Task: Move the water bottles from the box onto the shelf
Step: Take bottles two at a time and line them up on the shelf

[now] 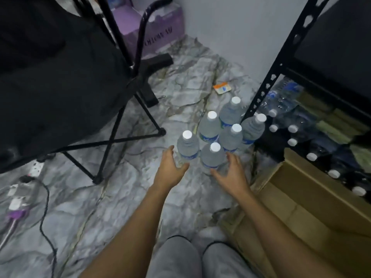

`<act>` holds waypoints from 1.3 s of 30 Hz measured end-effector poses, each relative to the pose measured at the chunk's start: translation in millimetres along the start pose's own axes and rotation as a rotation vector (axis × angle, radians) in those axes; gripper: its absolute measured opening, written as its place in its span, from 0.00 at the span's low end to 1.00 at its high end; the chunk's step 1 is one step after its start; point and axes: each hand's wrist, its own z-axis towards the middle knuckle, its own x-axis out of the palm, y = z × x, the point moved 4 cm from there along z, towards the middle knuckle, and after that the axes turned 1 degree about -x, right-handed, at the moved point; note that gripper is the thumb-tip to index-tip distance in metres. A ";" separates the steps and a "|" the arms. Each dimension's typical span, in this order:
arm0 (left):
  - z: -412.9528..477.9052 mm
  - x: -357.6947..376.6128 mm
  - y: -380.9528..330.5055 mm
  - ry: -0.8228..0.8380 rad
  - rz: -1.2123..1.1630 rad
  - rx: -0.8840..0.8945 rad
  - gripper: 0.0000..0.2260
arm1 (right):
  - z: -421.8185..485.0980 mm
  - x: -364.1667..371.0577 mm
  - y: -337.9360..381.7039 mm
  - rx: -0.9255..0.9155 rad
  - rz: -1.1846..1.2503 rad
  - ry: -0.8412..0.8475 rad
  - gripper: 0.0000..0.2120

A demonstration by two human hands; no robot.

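Observation:
Several clear water bottles with white caps stand upright on the marble floor in a cluster. My left hand (pixel 170 167) is open, its fingers beside the nearest left bottle (pixel 187 146), touching or almost touching its base. My right hand (pixel 230 171) is open next to the front bottle (pixel 213 156), fingers curved around its right side. The brown cardboard box (pixel 297 199) lies open at the right. Behind it the black metal shelf (pixel 267 85) holds more bottles (pixel 292 129) on its bottom level.
A black folding chair (pixel 112 137) with dark fabric stands at the left. Power strips and a black cable (pixel 43 209) lie on the floor at the left. A small orange packet (pixel 221 88) lies near the white wall. A purple box (pixel 160 27) sits at the back.

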 end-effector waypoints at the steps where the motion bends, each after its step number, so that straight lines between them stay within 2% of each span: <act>1: 15.5 1.1 -1.8 0.013 -0.010 0.014 0.42 | 10.9 6.0 -1.3 0.003 0.001 -0.008 0.40; 4: 57.1 3.2 -8.0 0.060 0.004 0.067 0.46 | 41.5 24.2 -4.2 0.043 -0.068 -0.020 0.44; 7: 82.1 9.1 -12.9 0.136 0.017 0.116 0.41 | 54.3 36.0 -3.9 0.054 -0.149 -0.042 0.43; 9: 92.6 16.1 -16.4 0.194 0.025 0.121 0.38 | 54.3 38.0 -4.0 0.064 -0.119 -0.094 0.42; 13: 105.4 23.6 -17.3 0.247 0.001 0.183 0.41 | 52.0 46.9 -3.3 0.036 0.050 -0.182 0.43; 16: 109.6 24.7 -14.2 0.223 -0.011 0.224 0.43 | 53.7 50.0 -1.0 0.044 0.074 -0.235 0.41; 24: 105.4 17.5 -9.5 0.164 0.030 0.302 0.32 | 54.6 49.1 -3.8 0.068 0.051 -0.304 0.36; 31: 83.2 9.4 -6.9 0.131 0.001 0.257 0.28 | 43.1 38.1 4.7 0.019 0.076 -0.300 0.34; 39: 18.7 -35.0 -77.9 0.119 0.096 0.359 0.27 | -7.5 -37.1 54.9 -0.030 0.140 -0.271 0.33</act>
